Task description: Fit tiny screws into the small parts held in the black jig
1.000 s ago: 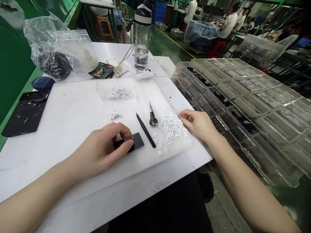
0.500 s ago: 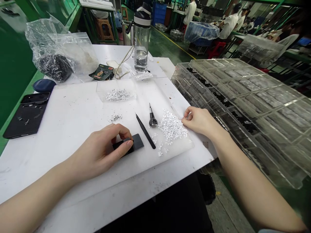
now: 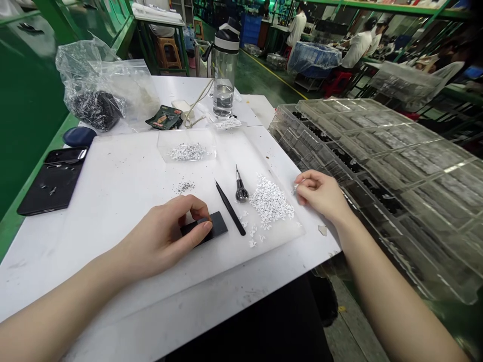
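My left hand is closed around a dark grey block lying on the white board; the palm side of the block is hidden. To the right of the pile of small white parts, my right hand pinches a small white part at its fingertips. Between the hands lie black tweezers and a small screwdriver with a shiny dark handle, both untouched. Tiny dark bits are scattered just beyond my left hand.
A clear tray of small parts sits at the board's back. Behind it stand a water bottle and plastic bags. A phone lies at left. Stacked compartment boxes flank the table's right side. Co-workers sit farther off.
My right hand has drawn away from the pile's edge to the right, and a small white part now shows in its fingertips. My left hand stays on the block. The view has shifted slightly.
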Tool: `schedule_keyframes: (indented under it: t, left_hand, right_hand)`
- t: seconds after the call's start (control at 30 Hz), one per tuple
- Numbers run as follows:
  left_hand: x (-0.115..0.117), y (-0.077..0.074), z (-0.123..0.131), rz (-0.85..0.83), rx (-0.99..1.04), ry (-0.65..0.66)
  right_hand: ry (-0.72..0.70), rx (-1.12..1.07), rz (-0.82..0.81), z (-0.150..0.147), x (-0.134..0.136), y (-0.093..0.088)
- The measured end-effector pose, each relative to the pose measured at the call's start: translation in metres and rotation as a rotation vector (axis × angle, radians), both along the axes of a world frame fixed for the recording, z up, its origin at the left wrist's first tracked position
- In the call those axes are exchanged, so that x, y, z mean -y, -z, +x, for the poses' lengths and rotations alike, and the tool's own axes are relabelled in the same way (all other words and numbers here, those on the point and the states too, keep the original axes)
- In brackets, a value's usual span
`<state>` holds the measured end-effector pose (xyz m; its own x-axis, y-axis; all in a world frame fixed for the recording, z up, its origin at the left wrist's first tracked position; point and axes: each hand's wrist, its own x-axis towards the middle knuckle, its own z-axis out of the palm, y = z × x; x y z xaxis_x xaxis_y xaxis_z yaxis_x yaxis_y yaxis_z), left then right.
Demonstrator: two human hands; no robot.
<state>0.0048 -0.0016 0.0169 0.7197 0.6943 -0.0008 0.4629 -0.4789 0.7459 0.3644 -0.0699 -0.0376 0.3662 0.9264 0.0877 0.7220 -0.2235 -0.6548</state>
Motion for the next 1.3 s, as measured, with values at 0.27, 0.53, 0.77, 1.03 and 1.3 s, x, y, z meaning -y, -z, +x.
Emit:
schedule_keyframes:
  t: [0.27, 0.53, 0.77, 1.03, 1.3]
  left_hand:
    - [-0.001, 0.003, 0.0, -0.081, 0.09, -0.017]
    - [-0.002, 0.002, 0.0, -0.096, 0.099, -0.012]
    - [-0.003, 0.001, 0.0, -0.09, 0.06, 0.002]
    - [-0.003, 0.001, 0.0, -0.067, 0.024, -0.005]
    - [-0.003, 0.0, -0.001, -0.04, 0.023, 0.012]
  right_hand:
    - [-0.201, -0.196, 0.116, -0.028, -0.02, -0.045]
    - [-0.271, -0.092, 0.164, -0.057, -0.033, -0.048]
    - [-0.098, 0.19, 0.087, -0.016, -0.005, -0.039]
    - [-0.161, 0.419, -0.023, -0.021, 0.02, -0.017]
    - [-0.151, 0.325, -0.191, -0.01, -0.003, -0.022]
